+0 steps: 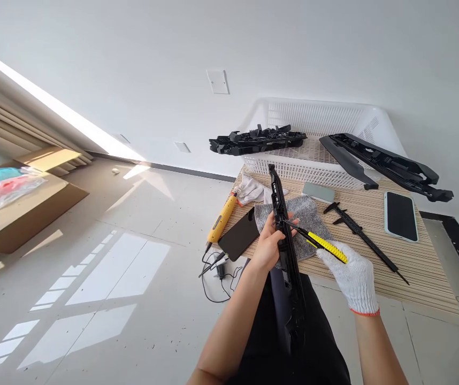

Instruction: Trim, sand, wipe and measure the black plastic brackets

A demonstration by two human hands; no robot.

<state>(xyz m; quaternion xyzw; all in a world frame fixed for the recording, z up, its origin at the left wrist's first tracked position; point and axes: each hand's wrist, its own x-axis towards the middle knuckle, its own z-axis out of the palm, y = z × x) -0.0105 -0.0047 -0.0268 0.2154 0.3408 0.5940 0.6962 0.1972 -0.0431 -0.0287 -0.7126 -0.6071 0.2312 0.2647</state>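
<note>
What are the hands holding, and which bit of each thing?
Left fingers hold the black strip near its middle; gloved right fingers hold the tool by its yellow handles.

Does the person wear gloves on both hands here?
No, the left hand is bare, while the right hand wears a white glove.

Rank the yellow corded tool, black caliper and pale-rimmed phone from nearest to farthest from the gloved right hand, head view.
1. Black caliper: just beyond the right hand.
2. Pale-rimmed phone: farther right.
3. Yellow corded tool: across, at the table's left edge.
</note>
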